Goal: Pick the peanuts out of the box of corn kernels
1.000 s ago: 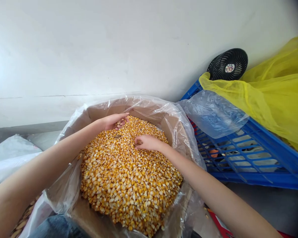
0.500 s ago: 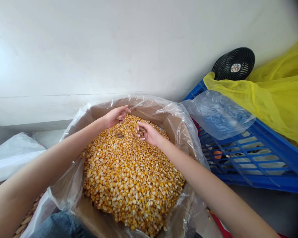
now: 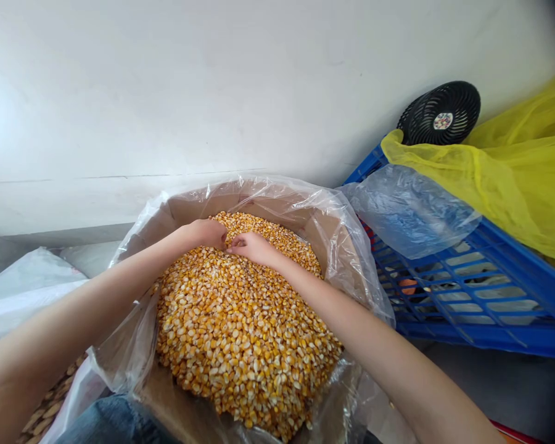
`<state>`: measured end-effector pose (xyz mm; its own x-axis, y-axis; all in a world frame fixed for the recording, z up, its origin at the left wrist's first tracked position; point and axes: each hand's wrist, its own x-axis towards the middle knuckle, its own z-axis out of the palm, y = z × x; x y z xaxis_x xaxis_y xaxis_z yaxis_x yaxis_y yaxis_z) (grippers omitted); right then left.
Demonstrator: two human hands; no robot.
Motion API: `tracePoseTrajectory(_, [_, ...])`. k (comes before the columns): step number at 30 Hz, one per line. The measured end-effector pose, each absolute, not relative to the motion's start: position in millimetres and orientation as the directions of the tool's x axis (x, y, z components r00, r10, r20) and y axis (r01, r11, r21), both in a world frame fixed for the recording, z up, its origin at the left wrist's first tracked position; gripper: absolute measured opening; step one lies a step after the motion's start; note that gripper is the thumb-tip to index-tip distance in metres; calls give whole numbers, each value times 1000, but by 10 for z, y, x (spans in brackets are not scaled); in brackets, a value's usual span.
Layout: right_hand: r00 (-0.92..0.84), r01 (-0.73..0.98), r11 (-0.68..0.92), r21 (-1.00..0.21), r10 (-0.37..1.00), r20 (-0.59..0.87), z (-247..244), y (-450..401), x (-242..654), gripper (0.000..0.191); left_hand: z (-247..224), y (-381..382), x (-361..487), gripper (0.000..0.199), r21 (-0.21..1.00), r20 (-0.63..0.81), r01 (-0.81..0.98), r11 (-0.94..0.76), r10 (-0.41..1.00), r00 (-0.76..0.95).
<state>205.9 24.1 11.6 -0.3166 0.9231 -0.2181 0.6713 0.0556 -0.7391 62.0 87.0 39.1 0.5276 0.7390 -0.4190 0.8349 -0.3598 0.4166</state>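
Observation:
A cardboard box [image 3: 277, 209] lined with a transparent plastic bag [image 3: 245, 188] stands in front of me, heaped with yellow dried corn kernels [image 3: 245, 327]. My left hand [image 3: 208, 234] rests at the far side of the heap, its fingers sunk among the kernels. Just beside it, my right hand [image 3: 252, 248] lies palm down, with its fingertips pressed into the corn. The two hands nearly touch. Whether either hand holds any kernels is hidden.
A blue plastic crate [image 3: 472, 290] stands to the right, partly covered by a yellow mesh sheet [image 3: 504, 166] and a transparent plastic bag [image 3: 407, 213]. A small black fan [image 3: 441, 114] sits behind it. White sacks [image 3: 28, 296] lie left, against a white wall [image 3: 213, 92].
Both hands have moved down and toward each other, from raised and cupped to pressing into the kernels. The brown bits seen earlier near the hands are no longer visible.

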Motion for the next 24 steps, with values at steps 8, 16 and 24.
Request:
tracePoseTrajectory(8, [-260, -76, -438, -896, 876, -407, 169, 166, 2584, 30, 417, 936, 646, 11, 625, -394, 723, -295, 680, 618])
tracePoseTrajectory(16, [-335, 530, -91, -843, 891, -307, -75, 118, 2373, 19, 501, 975, 664, 21, 837, -414, 83, 542, 526, 743])
tracePoseTrajectory(24, [-268, 400, -223, -889, 899, -346, -24, 223, 2455, 17, 301, 920, 747, 25, 864, -449, 109, 492, 653, 610])
